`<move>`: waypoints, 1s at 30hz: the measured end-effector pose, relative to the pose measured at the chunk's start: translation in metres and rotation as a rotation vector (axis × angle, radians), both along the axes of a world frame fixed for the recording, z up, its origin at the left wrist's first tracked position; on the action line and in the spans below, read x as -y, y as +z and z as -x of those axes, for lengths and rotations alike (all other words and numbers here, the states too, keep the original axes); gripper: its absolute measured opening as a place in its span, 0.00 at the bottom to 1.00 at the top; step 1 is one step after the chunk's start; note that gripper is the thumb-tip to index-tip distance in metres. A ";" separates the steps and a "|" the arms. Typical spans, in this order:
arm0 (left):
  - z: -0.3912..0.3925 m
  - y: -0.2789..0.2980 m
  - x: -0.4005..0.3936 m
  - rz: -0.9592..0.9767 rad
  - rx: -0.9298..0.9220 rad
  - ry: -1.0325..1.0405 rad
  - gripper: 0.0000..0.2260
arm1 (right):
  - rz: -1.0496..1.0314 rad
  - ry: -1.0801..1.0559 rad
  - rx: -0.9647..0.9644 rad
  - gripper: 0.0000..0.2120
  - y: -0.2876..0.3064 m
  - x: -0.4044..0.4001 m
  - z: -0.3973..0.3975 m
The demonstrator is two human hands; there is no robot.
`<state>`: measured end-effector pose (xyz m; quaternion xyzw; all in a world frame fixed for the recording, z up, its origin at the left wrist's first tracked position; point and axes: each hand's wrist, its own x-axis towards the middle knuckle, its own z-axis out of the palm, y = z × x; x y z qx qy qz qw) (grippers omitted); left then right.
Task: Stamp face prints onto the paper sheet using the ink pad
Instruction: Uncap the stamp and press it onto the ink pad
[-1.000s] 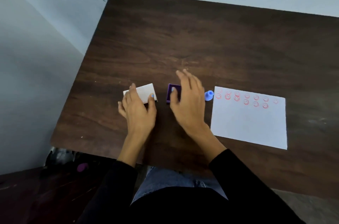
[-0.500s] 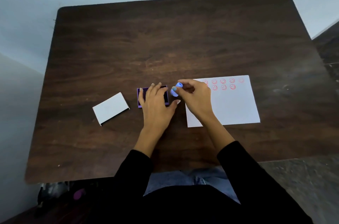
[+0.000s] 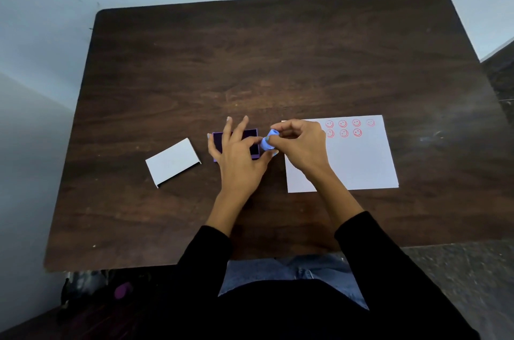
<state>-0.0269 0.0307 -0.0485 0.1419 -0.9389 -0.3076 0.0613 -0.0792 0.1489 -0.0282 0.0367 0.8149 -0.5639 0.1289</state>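
A white paper sheet (image 3: 358,164) lies on the dark wooden table (image 3: 250,66), with several red smiley prints along its top edge. The purple ink pad (image 3: 251,136) sits just left of the sheet, its dark inked face up. My left hand (image 3: 239,156) rests over the pad, fingers spread, holding it by its sides. My right hand (image 3: 301,144) pinches a small light-blue stamp (image 3: 269,140) between pad and sheet, tilted; its stamping face is hidden.
A white lid or box cover (image 3: 173,161) lies on the table left of the pad. The table's near edge runs just above my lap. Dark items sit on the floor at the lower left.
One second ago my left hand lay on the white lid and my right hand on the pad. Since then my left hand moved onto the pad and my right hand picked up the blue stamp.
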 end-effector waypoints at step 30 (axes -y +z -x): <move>0.005 -0.016 0.095 0.081 0.285 -0.086 0.52 | 1.084 -0.264 0.636 0.06 0.004 0.023 0.010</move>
